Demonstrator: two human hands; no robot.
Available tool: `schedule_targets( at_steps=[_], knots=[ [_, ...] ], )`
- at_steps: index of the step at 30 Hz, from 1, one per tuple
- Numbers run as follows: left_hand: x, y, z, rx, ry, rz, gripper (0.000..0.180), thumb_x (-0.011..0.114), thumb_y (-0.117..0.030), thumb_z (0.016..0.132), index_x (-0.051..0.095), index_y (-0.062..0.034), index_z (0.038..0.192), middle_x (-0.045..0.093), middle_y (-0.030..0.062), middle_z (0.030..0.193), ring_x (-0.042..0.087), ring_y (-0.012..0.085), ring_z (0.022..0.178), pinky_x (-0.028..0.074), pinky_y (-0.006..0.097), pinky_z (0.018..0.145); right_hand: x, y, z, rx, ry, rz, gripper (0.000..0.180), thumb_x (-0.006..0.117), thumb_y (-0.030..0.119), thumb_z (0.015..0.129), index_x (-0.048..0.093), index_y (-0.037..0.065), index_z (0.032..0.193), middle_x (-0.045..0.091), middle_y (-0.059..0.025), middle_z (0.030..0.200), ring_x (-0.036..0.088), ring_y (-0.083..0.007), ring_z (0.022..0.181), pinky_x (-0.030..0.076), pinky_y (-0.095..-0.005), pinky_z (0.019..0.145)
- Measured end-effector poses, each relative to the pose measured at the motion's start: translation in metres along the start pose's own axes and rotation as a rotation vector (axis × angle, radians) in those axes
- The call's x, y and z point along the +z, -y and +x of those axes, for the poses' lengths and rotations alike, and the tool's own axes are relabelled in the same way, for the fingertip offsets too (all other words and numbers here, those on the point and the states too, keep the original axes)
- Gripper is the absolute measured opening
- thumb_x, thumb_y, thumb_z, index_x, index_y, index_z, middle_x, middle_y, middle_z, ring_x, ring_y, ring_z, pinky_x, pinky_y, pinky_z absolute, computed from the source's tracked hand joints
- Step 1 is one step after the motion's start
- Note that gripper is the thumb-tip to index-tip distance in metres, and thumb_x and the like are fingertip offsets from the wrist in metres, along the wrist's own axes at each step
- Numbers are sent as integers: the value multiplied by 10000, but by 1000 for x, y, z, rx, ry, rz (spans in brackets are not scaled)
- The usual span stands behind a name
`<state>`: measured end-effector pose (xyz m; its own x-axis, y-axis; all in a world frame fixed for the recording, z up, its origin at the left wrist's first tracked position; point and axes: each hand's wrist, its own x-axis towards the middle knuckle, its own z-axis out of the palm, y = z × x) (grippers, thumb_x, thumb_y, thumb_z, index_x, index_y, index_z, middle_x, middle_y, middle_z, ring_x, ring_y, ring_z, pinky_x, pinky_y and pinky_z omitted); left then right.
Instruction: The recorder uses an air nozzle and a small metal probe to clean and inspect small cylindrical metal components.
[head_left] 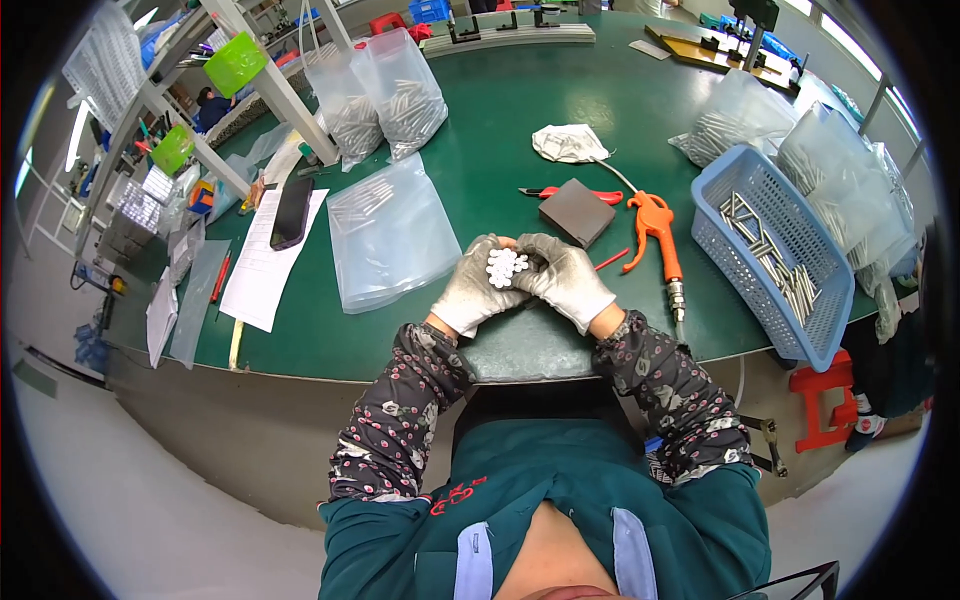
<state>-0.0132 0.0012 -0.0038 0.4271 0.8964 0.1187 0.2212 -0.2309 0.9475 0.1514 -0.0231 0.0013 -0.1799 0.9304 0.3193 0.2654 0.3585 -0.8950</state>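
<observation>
Both of my hands wear light work gloves and meet over the near edge of the green table [520, 110]. My left hand [468, 290] is wrapped round a bundle of metal rods [506, 266], whose round bright ends face up. My right hand [566, 284] closes on the bundle from the other side. The rods' lengths are hidden in the gloves. Left of my hands lies a flat clear plastic bag [395, 250] with several metal rods inside. Just beyond my right hand sits a dark square block [577, 212], beside a red-handled cutter [605, 196].
An orange air gun [655, 232] with a hose lies right of the block. Further right stands a blue basket [708, 200] of metal rods, with filled bags [735, 115] behind it. More filled bags [405, 105] stand at the back left. A phone [291, 214] rests on paper [262, 275].
</observation>
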Motion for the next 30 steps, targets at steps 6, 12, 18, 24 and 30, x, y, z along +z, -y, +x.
schedule_targets(
  at_steps=[6,12,18,24,30],
  knots=[
    [0,-10,-7,21,67,-345,567,773,-24,637,475,-53,1118,553,37,1046,539,116,975,462,251,850,3,-9,3,168,106,21,451,737,144,750,544,-20,1123,605,-66,979,565,-105,894,470,-244,799],
    [-2,-6,-4,63,32,-244,590,740,-5,661,438,-56,1165,543,42,1054,539,128,974,451,253,870,7,-17,2,64,9,90,416,716,175,739,582,7,1096,639,-146,960,635,-189,840,493,-279,748],
    [-4,5,1,22,6,-171,683,709,58,621,415,-65,1224,505,24,1104,504,125,1018,416,256,916,4,-9,4,152,23,64,462,730,100,744,548,-43,1144,606,-91,982,574,-119,885,469,-243,796],
    [-2,2,0,70,-41,-125,673,702,35,619,418,-67,1220,511,23,1087,506,123,1008,419,252,909,5,-4,7,131,9,26,437,721,153,736,580,-13,1115,633,-160,975,630,-197,869,489,-282,775],
    [-3,0,0,65,-52,-95,648,694,41,621,421,-66,1199,528,44,1058,528,130,977,441,252,877,5,-14,6,154,18,167,488,724,104,742,524,-46,1162,599,-91,987,574,-128,891,470,-250,808]
  ],
)
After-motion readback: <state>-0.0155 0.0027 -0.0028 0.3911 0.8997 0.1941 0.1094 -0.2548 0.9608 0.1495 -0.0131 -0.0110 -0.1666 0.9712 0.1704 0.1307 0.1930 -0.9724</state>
